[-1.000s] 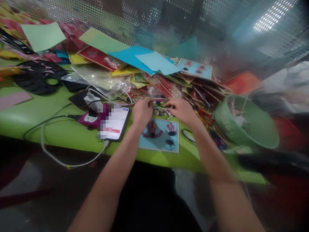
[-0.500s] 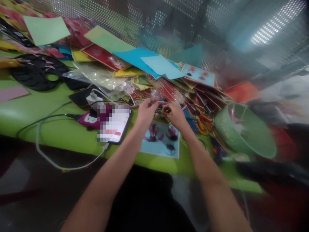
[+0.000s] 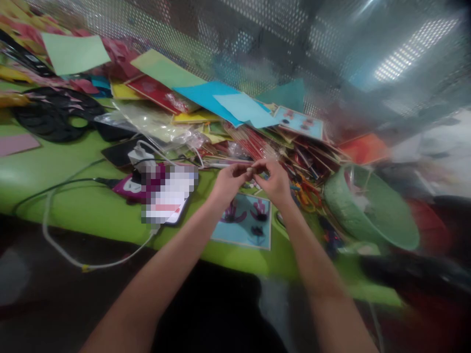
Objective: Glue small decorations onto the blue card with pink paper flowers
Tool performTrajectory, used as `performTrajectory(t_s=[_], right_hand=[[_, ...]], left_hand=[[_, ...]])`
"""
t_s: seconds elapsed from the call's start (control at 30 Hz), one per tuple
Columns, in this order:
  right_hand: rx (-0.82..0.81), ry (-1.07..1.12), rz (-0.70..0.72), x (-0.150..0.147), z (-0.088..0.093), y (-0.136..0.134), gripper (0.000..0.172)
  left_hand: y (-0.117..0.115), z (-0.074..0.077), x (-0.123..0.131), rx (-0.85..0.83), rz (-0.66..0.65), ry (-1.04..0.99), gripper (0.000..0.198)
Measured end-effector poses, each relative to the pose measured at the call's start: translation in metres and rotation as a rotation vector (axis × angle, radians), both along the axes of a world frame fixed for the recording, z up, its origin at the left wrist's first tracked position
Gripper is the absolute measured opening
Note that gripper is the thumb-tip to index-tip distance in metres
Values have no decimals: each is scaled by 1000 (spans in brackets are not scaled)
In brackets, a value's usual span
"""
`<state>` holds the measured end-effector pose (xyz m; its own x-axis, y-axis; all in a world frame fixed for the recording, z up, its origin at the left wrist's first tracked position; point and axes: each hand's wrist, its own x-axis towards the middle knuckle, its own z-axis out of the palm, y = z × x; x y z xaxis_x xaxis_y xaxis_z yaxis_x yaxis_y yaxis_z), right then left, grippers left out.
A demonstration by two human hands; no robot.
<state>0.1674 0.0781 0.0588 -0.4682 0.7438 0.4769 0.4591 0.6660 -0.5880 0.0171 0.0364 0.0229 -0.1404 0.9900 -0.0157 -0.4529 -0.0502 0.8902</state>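
My left hand (image 3: 230,182) and my right hand (image 3: 273,180) meet over the table, fingertips together. Between them they pinch a small pale piece (image 3: 249,170), rounded like a bead or a dab of clay; its kind is too small to make out. Just below the hands, a light blue picture card (image 3: 243,236) lies flat on the green table, with purple and black raised shapes (image 3: 230,214) on it. My left forearm and hand partly cover its left side. A few tiny light bits show under the fingers.
A phone (image 3: 172,196) and a purple power strip (image 3: 127,189) with cables lie left. Behind are coloured paper sheets (image 3: 209,98), plastic bags and thin sticks (image 3: 250,142). Orange-handled scissors (image 3: 308,196) and a green bowl (image 3: 382,215) stand right. A black palette (image 3: 51,115) lies far left.
My hands have come closer together, and their fingertips now meet on the small pale piece. The view has shifted slightly, so the table sits a little lower.
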Motion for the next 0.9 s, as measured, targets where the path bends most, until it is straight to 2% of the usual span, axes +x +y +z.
performTrajectory(t_s=[0.17, 0.33, 0.53, 0.67, 0.9], right_hand=[[-84, 123, -15, 1, -2, 1, 17], [-61, 139, -22, 3, 1, 1, 12], [-203, 185, -11, 3, -2, 2, 22], [-222, 178, -10, 1, -3, 2, 22], [-228, 183, 28, 1, 2, -1, 21]], left_hand=[[0, 2, 0, 62, -4, -93, 41], [-3, 5, -1, 20, -47, -154, 42], [-5, 8, -1, 10, -44, -140, 43], [-5, 10, 0, 24, -62, -163, 47], [-3, 8, 1, 53, 15, -120, 39]])
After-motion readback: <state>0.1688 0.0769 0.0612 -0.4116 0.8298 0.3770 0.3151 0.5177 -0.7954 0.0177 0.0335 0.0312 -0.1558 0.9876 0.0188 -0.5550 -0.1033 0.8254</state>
